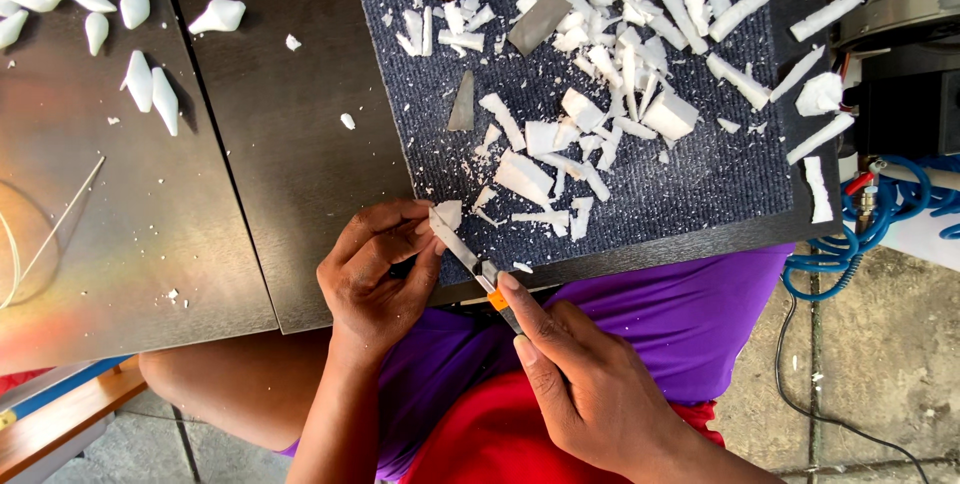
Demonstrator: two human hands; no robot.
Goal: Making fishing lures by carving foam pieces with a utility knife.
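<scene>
Soap-white material, cut into a small white piece (pixel 446 214), sits pinched in the fingertips of the left hand (pixel 375 274) right at the near edge of the dark ribbed mat (pixel 700 184). The fingers are closed together around it, thumb against the side, so only its upper corner shows. The right hand (pixel 590 384) is clamped on a utility knife (pixel 470 262) with an orange slider, index finger laid along the spine, and the blade tip touches the piece.

The piece looks light and stiff but easy to slice, judging by the flat shavings (pixel 600 54) heaped over the mat. Those chips have clean, sharp edges, which suggests a brittle solid that snaps or crumbles if squeezed hard or levered. Its surface looks smooth and possibly a little waxy, so a loose pinch may let it slip under the blade. The safest hold seems to be low on its thicker end, with fingertips kept behind the cutting line.

Several finished pointed shapes (pixel 150 84), about 10 in view, lie on the shiny metal table (pixel 120 244) to the left, well apart from both hands. A larger white block (pixel 670 116) rests among the shavings.
</scene>
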